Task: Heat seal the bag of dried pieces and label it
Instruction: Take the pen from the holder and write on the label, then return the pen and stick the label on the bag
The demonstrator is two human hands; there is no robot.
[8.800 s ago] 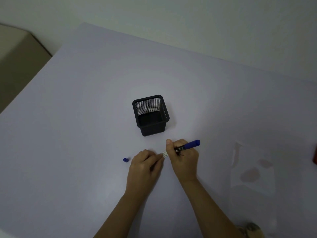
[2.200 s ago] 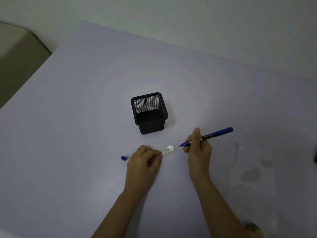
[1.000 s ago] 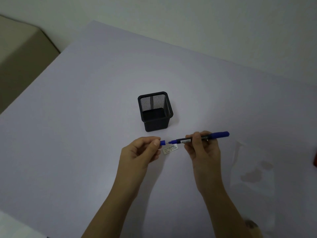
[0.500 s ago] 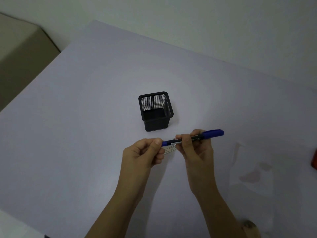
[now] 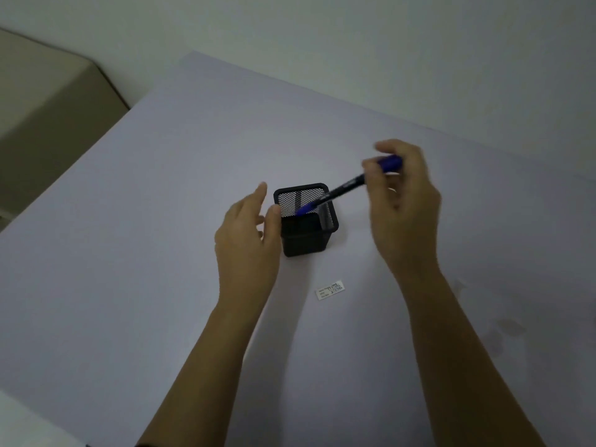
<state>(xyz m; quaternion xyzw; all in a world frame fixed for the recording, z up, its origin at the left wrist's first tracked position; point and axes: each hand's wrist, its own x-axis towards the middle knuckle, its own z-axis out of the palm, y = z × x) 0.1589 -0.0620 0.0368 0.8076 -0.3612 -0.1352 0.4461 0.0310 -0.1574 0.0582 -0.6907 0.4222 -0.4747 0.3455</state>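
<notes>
Right hand pinching capped pen, stowing it tip-down in cup; left hand loose at cup's 9 o'clock; next: grab label at 6

We take this for a plain office or study desk, though little here settles it: a wide, smooth, pale lavender table top set against a bare off-white wall, a square black wire-mesh pen holder standing on it, a blue-capped black marker pen tilted over that holder, and a small white printed paper label lying flat nearby; to the left we see a beige, boxy piece of furniture beside the table
</notes>
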